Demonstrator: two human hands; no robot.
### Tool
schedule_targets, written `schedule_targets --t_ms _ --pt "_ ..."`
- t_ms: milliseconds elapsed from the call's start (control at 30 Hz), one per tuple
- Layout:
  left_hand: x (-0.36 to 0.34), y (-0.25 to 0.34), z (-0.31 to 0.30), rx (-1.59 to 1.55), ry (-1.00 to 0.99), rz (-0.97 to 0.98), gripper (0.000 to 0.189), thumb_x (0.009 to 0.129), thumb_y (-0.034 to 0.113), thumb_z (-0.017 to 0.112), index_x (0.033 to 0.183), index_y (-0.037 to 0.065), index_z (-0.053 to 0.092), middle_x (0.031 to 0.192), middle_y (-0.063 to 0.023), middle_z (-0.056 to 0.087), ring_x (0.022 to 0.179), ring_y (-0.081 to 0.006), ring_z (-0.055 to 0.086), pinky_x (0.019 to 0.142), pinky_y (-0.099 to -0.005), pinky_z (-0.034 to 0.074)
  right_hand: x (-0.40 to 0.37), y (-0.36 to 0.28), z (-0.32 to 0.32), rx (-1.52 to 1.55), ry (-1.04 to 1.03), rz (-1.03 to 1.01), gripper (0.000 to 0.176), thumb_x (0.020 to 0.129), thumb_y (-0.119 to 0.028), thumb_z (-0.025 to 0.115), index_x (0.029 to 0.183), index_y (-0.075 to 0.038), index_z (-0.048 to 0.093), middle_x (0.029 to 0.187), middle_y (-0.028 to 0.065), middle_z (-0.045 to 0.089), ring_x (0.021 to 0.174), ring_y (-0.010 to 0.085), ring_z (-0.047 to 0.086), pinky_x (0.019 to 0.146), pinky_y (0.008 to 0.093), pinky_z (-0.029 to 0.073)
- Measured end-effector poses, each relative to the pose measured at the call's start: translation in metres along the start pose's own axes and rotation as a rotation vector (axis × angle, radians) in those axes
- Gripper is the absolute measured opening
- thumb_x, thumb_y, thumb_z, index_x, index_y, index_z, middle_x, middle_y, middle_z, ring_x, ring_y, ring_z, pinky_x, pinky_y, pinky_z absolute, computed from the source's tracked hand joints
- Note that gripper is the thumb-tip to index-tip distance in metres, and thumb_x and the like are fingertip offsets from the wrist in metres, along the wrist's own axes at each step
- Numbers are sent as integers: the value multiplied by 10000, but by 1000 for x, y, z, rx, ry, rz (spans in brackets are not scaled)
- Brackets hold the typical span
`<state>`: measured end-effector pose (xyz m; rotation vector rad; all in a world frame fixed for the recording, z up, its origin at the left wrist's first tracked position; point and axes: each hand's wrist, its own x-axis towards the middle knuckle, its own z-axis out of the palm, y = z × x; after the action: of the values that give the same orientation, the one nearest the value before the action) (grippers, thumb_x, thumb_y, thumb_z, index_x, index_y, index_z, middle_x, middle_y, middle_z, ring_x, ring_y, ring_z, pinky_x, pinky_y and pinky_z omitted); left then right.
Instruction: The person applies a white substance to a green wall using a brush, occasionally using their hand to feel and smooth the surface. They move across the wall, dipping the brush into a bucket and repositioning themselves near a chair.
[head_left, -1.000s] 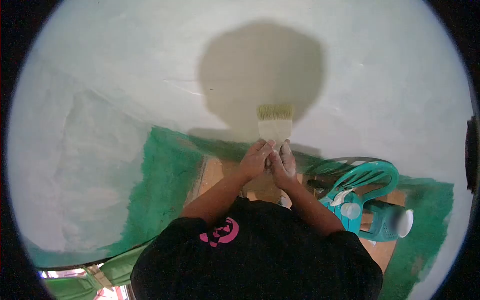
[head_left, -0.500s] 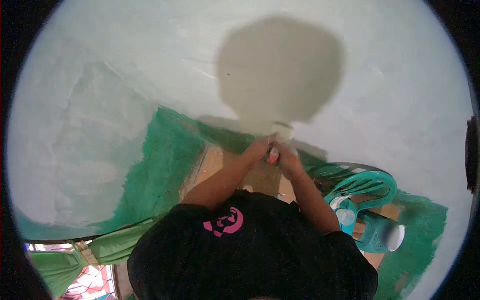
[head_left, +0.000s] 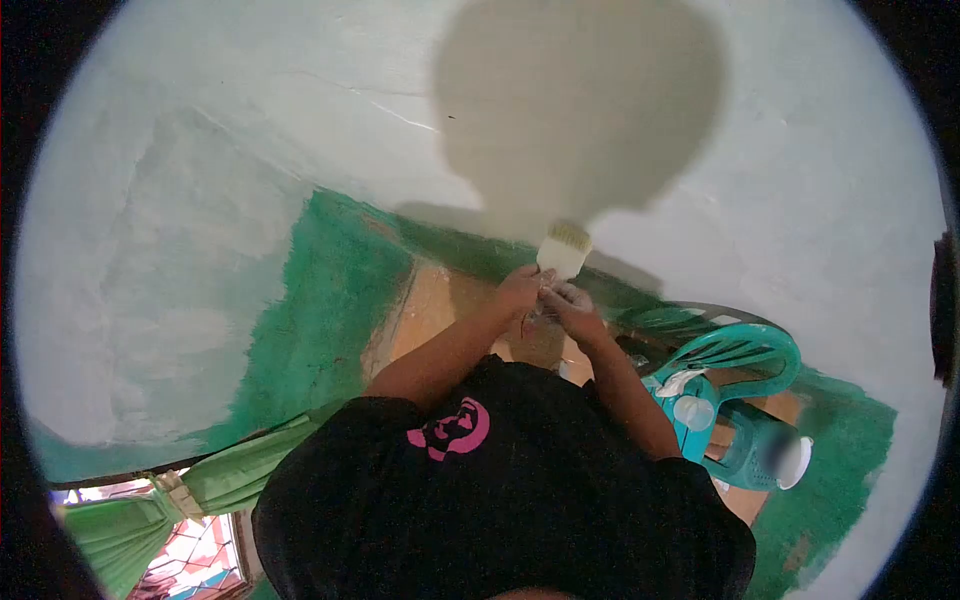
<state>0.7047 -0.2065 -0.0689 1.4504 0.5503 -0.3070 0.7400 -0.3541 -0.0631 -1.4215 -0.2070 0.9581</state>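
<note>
A wide paintbrush [head_left: 563,255] points up toward the wall, its pale bristles uppermost and white covering the part below them. My left hand [head_left: 518,290] is closed around the brush just under that white part. My right hand [head_left: 576,312] has its fingers curled in against the brush from the other side, and they look whitish, as if smeared with paint. Between and below the hands the handle is mostly hidden, and a thin, faint reddish bit shows there that I cannot make out.
Ahead, the wall [head_left: 330,130] is pale above an uneven green band [head_left: 330,270]. A turquoise plastic chair [head_left: 745,345] stands at the right, with a white round container [head_left: 693,412] on it and a teal basket [head_left: 745,450] beside it. A green curtain [head_left: 240,475] hangs lower left by a window.
My hands and the brush have tilted so the bristles now show clearly. The red handle end seen between my hands before is mostly hidden. The view has shifted slightly.
</note>
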Motion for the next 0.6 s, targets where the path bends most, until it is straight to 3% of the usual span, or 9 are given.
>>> schedule_targets --t_ms 33,100,133,200,333,400,433,500,600 --pt "-11 14 4 1 -2 -1 291 914 276 499 1046 24 559 916 -59 604 795 -150 559 700 -326 471 -1 -2 0 2 2 1 267 876 -272 594 937 -13 593 854 32 600 781 127 559 709 283 460" --pt "-46 66 12 -138 53 147 314 917 302 490 1020 13 553 833 -52 599 749 -139 558 645 -306 475 -1 -9 -1 125 20 -356 263 888 -267 575 895 -4 577 826 30 588 775 137 551 722 287 450" --pt "-43 68 8 -134 52 147 314 917 302 490 1020 13 553 833 -52 599 749 -139 558 645 -306 475 -2 -14 -3 128 22 -359 263 888 -267 575 895 -4 577 826 30 588 775 137 551 722 287 450" --pt "-36 72 -1 15 67 156 352 924 331 468 1050 11 545 785 -57 586 723 -147 571 585 -300 481 -3 -25 -7 -164 295 -439 295 872 -280 597 906 12 572 885 92 619 796 161 565 749 305 452" --pt "-25 65 -3 -2 155 3 340 927 319 449 1031 7 536 754 -86 578 698 -172 587 537 -316 483 6 -46 14 -177 420 -526 327 877 -300 585 963 14 554 949 116 609 836 168 560 763 304 447" --pt "13 -8 -21 887 310 712 287 927 277 436 990 11 524 740 -102 586 610 -194 583 500 -340 473 9 -52 27 175 349 -146 432 895 -334 534 1127 28 496 1040 91 567 942 175 518 832 285 405" --pt "14 -10 -23 891 314 719 287 927 277 436 990 11 524 740 -102 586 610 -194 583 500 -340 473 29 -26 22 176 347 -154 432 895 -334 534 1127 28 496 1040 91 567 942 175 518 832 285 405" --pt "17 -9 -27 667 -18 38 333 910 311 468 952 -6 562 844 -147 594 662 -213 596 502 -362 462 87 46 8 60 378 105 490 888 -339 547 1194 35 463 1054 112 571 959 197 519 842 288 401" --pt "-16 48 -23 483 5 -133 312 908 274 469 960 -19 561 821 -142 584 653 -214 588 525 -371 469 46 -22 27 11 220 -60 426 900 -299 535 1173 20 469 1019 96 585 933 168 530 813 279 417"
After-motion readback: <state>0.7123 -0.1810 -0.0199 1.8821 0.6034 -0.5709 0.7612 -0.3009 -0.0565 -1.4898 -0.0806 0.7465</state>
